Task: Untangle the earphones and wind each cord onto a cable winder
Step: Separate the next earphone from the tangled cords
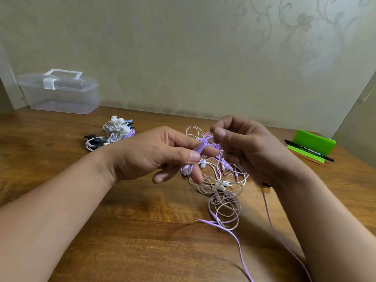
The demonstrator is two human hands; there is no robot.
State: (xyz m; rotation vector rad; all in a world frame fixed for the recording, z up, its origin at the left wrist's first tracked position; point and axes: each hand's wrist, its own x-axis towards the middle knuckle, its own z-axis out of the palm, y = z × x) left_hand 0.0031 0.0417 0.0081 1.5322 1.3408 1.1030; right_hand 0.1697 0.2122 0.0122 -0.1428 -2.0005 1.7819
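Forearms come first, since they fill both bottom corners of my feed and run off the frame, so the elbows are out of sight. Under them is the wooden worktop (101, 220). Its back edge meets the wall, its right edge slants off behind the green stand (313, 143), and bare wood shows between the arms and out to the front left.

A clear box (61, 92) with its lid on sits at the back left corner. Just in front of it is a pile of wound sets (114, 133), white and black, too bunched up for me to count.

The left hand (154, 153) has its fingers pinching the purple winder (200, 148), thumb on top, with the lower end of the winder poking out below. The right hand (248, 147) is just beside it. Its fingers are curled in tight on a purple cord (268, 216), which trails from under the palm and off the bottom edge. The exact pinch spot is hidden behind the thumb.

The tangle of earphones (221, 186) lies on the worktop below and between both hands, pink and purple loops all crossed over, and I can't tell how many sets. One loose purple strand (240, 247) snakes toward me and gets cut off too. A black marker (309, 151) rests against the stand.
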